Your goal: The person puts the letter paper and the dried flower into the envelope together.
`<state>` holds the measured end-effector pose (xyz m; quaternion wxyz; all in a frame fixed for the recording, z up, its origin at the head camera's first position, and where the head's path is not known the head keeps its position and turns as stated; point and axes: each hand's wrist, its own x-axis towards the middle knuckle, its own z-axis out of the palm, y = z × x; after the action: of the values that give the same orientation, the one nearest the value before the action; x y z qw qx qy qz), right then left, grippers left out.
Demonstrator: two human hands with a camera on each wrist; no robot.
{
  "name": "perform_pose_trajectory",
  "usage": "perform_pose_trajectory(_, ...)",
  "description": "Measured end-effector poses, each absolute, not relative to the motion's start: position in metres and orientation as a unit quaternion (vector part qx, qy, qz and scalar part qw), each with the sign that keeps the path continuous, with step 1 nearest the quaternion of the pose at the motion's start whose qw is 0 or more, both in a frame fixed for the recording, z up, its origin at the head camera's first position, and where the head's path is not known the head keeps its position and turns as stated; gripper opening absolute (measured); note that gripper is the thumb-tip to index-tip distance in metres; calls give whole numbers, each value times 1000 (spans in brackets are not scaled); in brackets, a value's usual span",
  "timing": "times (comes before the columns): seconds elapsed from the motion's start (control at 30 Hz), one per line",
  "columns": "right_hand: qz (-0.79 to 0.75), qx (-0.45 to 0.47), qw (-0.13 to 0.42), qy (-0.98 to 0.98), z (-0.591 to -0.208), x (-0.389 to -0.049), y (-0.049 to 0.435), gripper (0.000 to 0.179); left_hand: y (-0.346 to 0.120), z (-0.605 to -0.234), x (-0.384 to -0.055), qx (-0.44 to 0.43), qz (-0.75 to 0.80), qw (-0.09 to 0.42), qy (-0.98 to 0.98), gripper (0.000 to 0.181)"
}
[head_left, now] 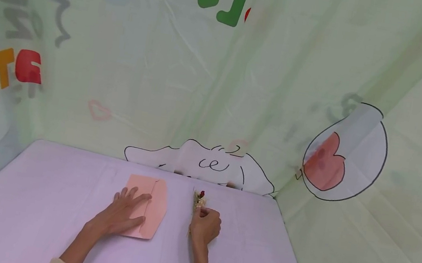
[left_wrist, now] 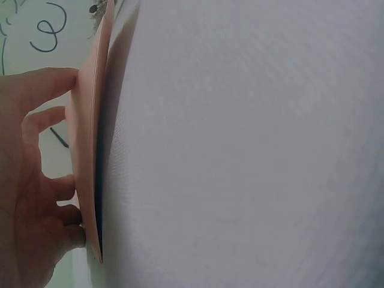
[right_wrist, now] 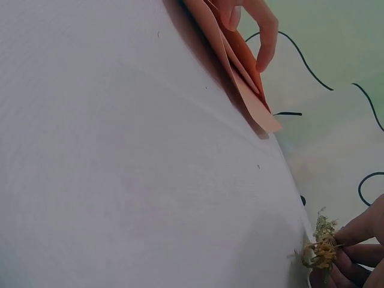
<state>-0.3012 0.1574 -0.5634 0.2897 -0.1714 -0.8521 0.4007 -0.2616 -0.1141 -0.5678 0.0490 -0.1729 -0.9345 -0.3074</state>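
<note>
A pink paper envelope lies on the table, its flap side to the right and a seam running down its face. My left hand rests on it with spread fingers, the fingertips touching the paper. The left wrist view shows the envelope edge-on beside the hand. To the right of the envelope, my right hand pinches a small bunch of dried flowers with a red bloom at its top. Pale blossoms of the bunch show in the right wrist view; the fingers hide part of its stems.
The table has a pale lilac cover. Behind it hangs a light green curtain with printed letters and drawings, meeting the table's back edge. Another curtain face borders the right side.
</note>
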Motion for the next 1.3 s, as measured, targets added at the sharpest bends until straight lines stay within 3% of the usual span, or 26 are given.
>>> perform_pose_trajectory(0.37, 430, -157, 282, -843, -564, -299, 149, 9, -113, -568, -260, -178, -306, 65, -933, 62)
perform_pose_trajectory(0.7, 446, -135, 289, -836, -561, -301, 137, 6, -115, -565, -259, -172, -307, 37, -935, 64)
perform_pose_trajectory(1.3, 471, -96, 278, -832, -559, -302, 116, 6, -116, -565, -260, -171, -313, 34, -934, 64)
